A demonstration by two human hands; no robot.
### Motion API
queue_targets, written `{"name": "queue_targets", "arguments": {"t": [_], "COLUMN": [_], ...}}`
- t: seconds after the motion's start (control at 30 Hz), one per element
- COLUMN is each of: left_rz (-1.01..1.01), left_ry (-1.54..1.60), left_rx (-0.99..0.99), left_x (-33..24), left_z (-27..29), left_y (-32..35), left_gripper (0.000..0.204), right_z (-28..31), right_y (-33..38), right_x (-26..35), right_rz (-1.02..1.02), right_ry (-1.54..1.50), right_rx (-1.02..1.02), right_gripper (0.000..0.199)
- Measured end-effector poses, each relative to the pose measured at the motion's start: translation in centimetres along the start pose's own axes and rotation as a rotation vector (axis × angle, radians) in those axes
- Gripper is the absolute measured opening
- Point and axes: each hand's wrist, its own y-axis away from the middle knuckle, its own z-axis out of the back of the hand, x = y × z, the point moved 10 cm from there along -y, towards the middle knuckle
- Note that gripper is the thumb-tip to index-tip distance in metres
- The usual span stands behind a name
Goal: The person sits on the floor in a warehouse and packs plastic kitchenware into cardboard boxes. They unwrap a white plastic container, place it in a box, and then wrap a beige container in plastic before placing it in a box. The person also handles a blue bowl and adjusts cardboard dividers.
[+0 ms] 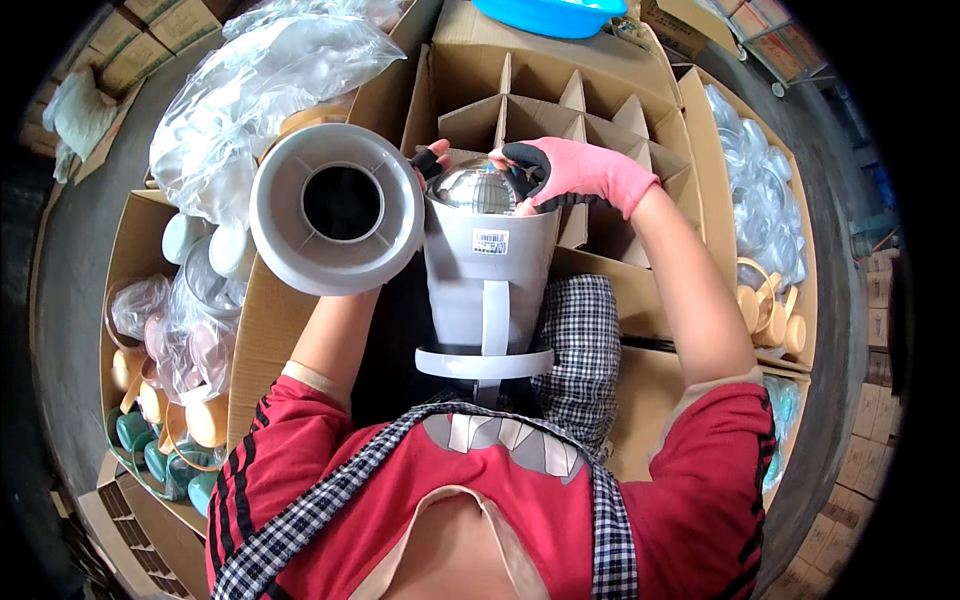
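Note:
A light grey jug body (465,265) with a white label and a handle stands upright before my chest. A shiny silver rounded liner (478,188) shows in its mouth. My right hand (575,175), in a pink glove with black fingers, is closed at the liner's right side, fingertips and thumb by the jug's rim. My left hand (433,160) is mostly hidden behind a round grey collar (275,210) with a dark central hole. It holds this collar to the left of the jug, and its dark-covered fingertips reach toward the liner.
A carton with cardboard dividers (545,120) lies ahead. At left, a carton (125,260) holds bagged peach and green parts under a large clear plastic bag (280,80). Another carton (715,150) at right holds clear-wrapped pieces. A blue basin (550,15) sits at the far edge.

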Motion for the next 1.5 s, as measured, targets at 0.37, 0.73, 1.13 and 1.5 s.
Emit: {"name": "queue_targets", "arguments": {"t": [0.37,0.73,1.13,1.5], "left_rz": [0.324,-0.185,-0.587,0.192], "left_ry": [0.548,-0.542,-0.793,-0.782], "left_rx": [0.109,0.032,-0.158,0.169], "left_x": [2.0,-1.1,-6.7,3.2], "left_z": [-2.1,-1.6,0.4,1.5], "left_y": [0.4,-0.1,-4.8,-2.2], "left_gripper": [0.059,0.027,0.05,0.082], "right_z": [-1.7,-1.9,4.3,0.4], "right_y": [-1.1,-1.2,-0.4,0.4], "right_x": [3.0,2.5,1.0,-9.2], "right_rz": [-0.296,-0.335,0.101,0.115], "right_ry": [0.509,0.52,-1.003,-1.297], "right_rx": [0.032,0.019,-0.489,-0.671], "right_gripper": [0.06,0.065,0.068,0.065]}}
